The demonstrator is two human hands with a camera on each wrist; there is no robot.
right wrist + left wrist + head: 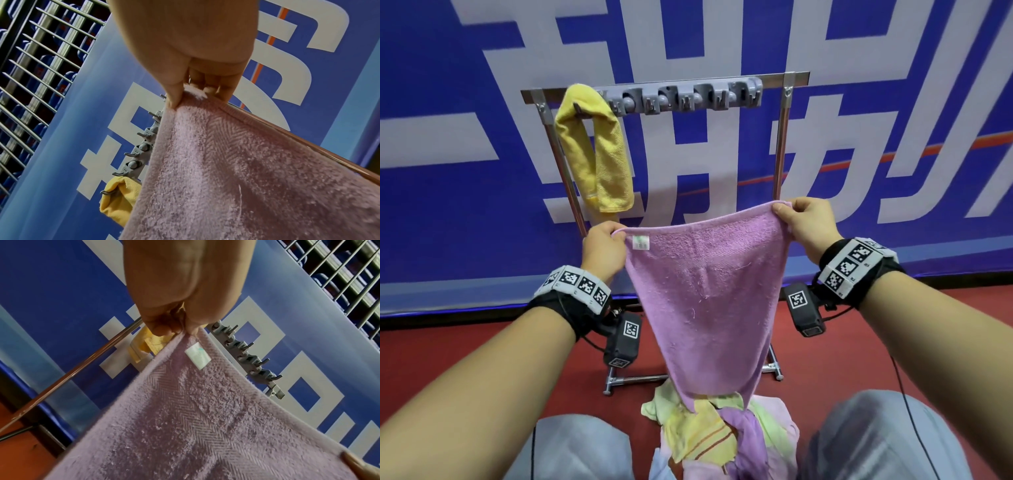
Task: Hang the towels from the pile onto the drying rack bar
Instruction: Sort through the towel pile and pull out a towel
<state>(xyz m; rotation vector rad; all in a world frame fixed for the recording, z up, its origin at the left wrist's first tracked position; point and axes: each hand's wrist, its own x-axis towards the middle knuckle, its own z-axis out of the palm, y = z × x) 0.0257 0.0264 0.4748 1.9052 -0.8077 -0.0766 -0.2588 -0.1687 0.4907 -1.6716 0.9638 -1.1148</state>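
My left hand (pixel 602 245) and right hand (pixel 808 222) each pinch a top corner of the purple towel (pixel 705 291), held below the rack bar (pixel 664 85); its tail brushes the pile (pixel 722 431); lifting may drag others up.

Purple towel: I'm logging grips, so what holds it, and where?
Both hands hold the purple towel: the left hand pinches its top left corner, the right hand its top right corner.

This looks like an indoor sports hall or arena: a large blue banner (pixel 893 102) with huge white characters fills the background, red sports flooring (pixel 465 349) runs beneath it, and a metal railing (pixel 41 65) fronts rows of blue seats at upper left.
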